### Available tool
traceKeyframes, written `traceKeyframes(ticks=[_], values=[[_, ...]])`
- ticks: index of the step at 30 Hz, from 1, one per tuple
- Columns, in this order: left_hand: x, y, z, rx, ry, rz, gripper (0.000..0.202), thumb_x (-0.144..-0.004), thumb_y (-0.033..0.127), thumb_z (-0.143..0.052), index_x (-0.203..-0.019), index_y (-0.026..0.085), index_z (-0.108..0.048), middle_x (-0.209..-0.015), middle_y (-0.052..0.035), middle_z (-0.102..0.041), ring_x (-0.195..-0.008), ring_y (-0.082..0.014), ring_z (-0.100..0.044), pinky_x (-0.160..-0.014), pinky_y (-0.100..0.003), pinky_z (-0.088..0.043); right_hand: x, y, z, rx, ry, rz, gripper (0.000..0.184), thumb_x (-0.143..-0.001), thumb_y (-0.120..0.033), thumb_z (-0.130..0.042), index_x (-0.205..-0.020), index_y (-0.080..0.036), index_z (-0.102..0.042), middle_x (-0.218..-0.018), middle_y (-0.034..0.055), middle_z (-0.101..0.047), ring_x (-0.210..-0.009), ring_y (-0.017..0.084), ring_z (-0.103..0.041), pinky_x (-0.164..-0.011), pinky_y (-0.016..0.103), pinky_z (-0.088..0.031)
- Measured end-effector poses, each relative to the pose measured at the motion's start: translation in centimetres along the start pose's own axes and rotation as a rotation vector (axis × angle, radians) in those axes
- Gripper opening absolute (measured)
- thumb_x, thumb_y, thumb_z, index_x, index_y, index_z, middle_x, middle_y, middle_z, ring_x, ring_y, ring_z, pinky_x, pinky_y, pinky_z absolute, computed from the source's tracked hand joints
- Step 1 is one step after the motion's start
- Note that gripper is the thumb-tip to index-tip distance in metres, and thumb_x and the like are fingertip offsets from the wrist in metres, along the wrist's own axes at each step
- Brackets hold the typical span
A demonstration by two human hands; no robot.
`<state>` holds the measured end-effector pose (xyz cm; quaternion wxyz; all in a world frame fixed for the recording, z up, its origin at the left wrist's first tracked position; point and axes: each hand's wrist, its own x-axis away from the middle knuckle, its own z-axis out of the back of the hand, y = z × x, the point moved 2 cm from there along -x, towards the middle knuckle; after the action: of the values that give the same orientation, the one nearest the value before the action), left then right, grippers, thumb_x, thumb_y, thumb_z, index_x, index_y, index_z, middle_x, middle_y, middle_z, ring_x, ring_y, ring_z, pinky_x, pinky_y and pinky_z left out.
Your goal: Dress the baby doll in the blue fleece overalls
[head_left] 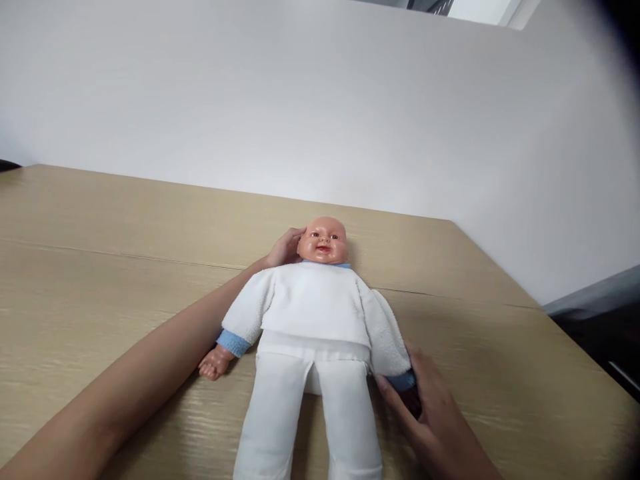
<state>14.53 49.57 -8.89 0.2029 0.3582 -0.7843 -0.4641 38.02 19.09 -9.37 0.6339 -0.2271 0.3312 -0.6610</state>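
A baby doll (315, 300) in a white fleece top with blue collar and cuffs and white trousers lies face up on the wooden table, its head away from me. My left hand (286, 247) is at the side of the doll's bald head, its fingertips hidden behind it. The left forearm runs beside the doll's sleeve and small hand. Around the doll's other cuff, my right hand (430, 407) is closed, thumb on the inner side and fingers on the outer. The doll's hand there is mostly hidden in my grip. Its feet fall outside the view.
The wooden table (125, 213) has a seam running across it and ends at a white wall (250, 100). Beyond the right table edge, a dark object with a grey top (600, 293) shows. A window-like opening (480, 10) is at the top.
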Motion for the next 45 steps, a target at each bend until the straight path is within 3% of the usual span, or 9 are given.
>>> traceKeyframes(ticks=[7,14,21,33,45], values=[[0.0,0.0,-0.1,0.002,0.011,0.004,0.062,-0.079,0.061,-0.078,-0.120,0.014,-0.080,-0.117,-0.0116,-0.084,-0.127,-0.0443,-0.069,-0.120,-0.054,-0.045,0.1,0.0,0.0,0.006,-0.008,0.005,0.047,-0.101,-0.055,-0.063,-0.141,-0.030,-0.057,-0.135,0.0118,-0.069,-0.123,0.035,-0.065,-0.107,0.052,-0.053],[0.2,0.1,-0.2,0.021,-0.067,-0.019,0.062,-0.083,0.060,-0.076,-0.124,0.014,-0.079,-0.120,-0.0123,-0.083,-0.128,-0.0434,-0.069,-0.122,-0.054,-0.042,-0.1,0.0,0.0,0.036,0.005,0.003,0.047,-0.101,-0.056,-0.062,-0.140,-0.029,-0.058,-0.132,0.0125,-0.070,-0.120,0.035,-0.067,-0.104,0.051,-0.055],[-0.1,-0.1,0.3,0.003,0.006,-0.011,0.060,-0.079,0.061,-0.082,-0.116,0.014,-0.081,-0.119,-0.0113,-0.084,-0.129,-0.0429,-0.068,-0.122,-0.052,-0.043,-0.1,-0.2,0.0,0.030,0.022,0.016,0.046,-0.100,-0.054,-0.064,-0.139,-0.029,-0.060,-0.131,0.0117,-0.071,-0.118,0.034,-0.069,-0.101,0.048,-0.058],[0.2,-0.2,-0.7,0.012,-0.067,-0.019,0.054,-0.096,0.053,-0.067,-0.127,0.010,-0.076,-0.133,-0.0166,-0.078,-0.130,-0.0390,-0.070,-0.121,-0.054,-0.046,-0.2,-0.1,0.1,0.085,0.048,0.112,0.043,-0.101,-0.054,-0.063,-0.135,-0.028,-0.060,-0.123,0.0107,-0.074,-0.109,0.032,-0.072,-0.092,0.045,-0.062],[0.2,-0.3,-0.6,0.014,-0.099,0.013,0.057,-0.100,0.055,-0.064,-0.133,0.010,-0.073,-0.136,-0.0163,-0.077,-0.134,-0.0378,-0.068,-0.125,-0.053,-0.043,-0.3,0.5,-0.2,0.101,0.071,0.139,0.046,-0.101,-0.054,-0.063,-0.139,-0.029,-0.058,-0.125,0.0121,-0.073,-0.112,0.034,-0.072,-0.094,0.050,-0.062]])
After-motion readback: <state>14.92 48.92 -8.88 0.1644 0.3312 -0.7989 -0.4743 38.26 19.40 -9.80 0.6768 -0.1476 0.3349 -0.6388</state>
